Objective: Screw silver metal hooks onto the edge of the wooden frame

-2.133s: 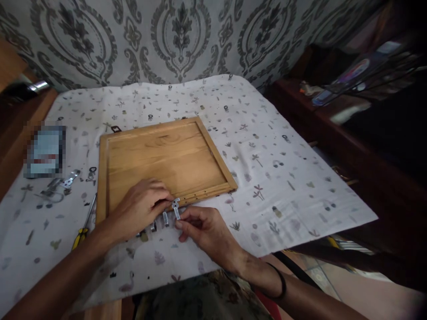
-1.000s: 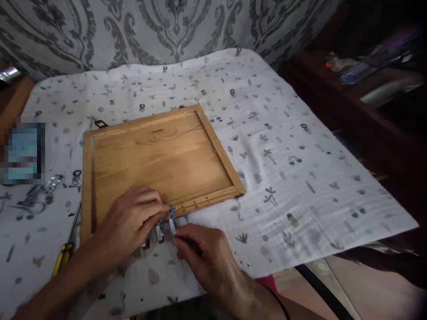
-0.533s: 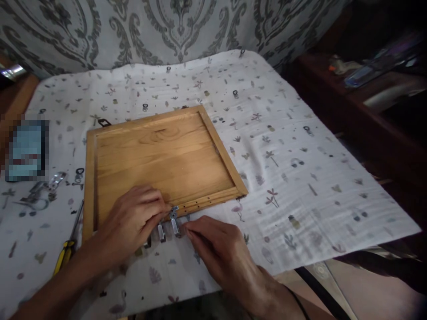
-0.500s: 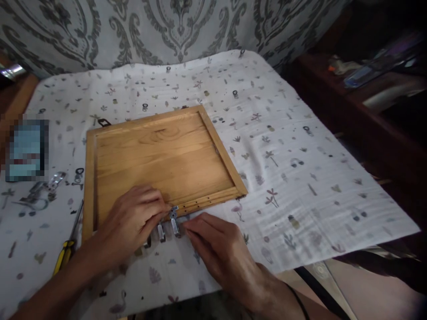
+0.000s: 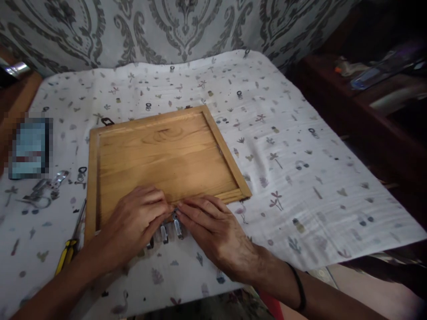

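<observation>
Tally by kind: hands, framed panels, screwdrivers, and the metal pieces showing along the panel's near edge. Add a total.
Left hand and right hand: 2
Framed wooden panel: 1
Screwdriver: 1
Metal pieces: 3 visible; fingers may hide others
Total: 7 visible

From where I stood, the room was dim, under a soft greyish light whose source I could not tell. The patterned cloth point(image 5: 293, 195) looked brightest, while murk filled two o'clock, smearing the clutter point(image 5: 373, 75) there. A mild sheen lay on the wooden panel point(image 5: 156, 155) and the back of the right hand point(image 5: 213, 235); small glints caught the metal clips point(image 5: 178, 227). Faint shade gathered beneath the left forearm point(image 5: 85, 271) toward seven. Glare struck a shiny cylinder point(image 5: 16, 68) at ten, coarse squares masked a rectangular object point(image 5: 30, 149) at nine, and the outer edges stretched and blurred.
</observation>
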